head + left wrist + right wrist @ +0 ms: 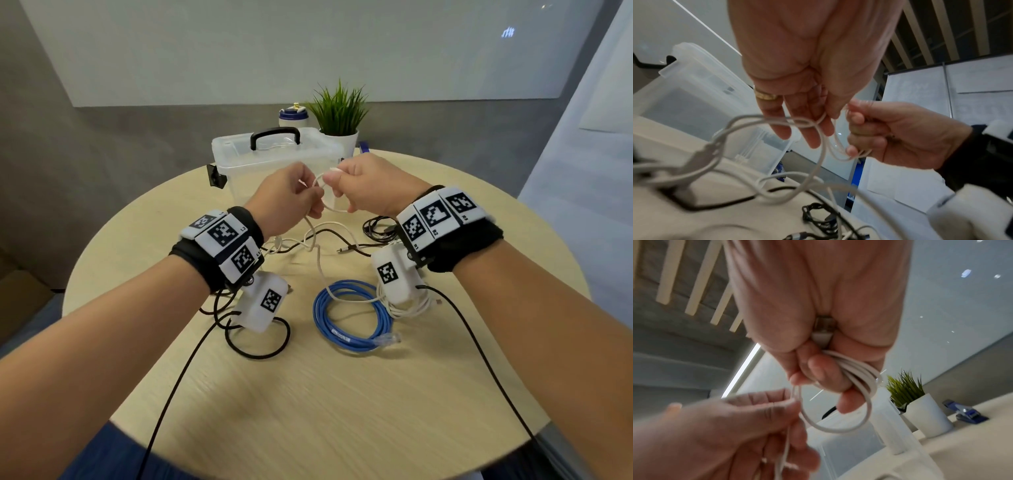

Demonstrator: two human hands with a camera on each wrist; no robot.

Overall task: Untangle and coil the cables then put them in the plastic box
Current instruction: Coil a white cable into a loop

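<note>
Right hand (368,185) clamps loops of thin white cable (857,415), plug in palm, to preserve the coil; left hand (287,197), at nine o'clock, pinches the feeding strand. Lidded translucent plastic box (239,161) waits at twelve o'clock.

Lighting was even, soft and bright, casting only faint shadows on the table (342,394). The head view bowed straight lines near its edges. Both wrist views were blurred; the nearest cables (701,155) were out of focus.

Potted plant (339,116) beside bottle (293,116) — behind table (308,394).
</note>
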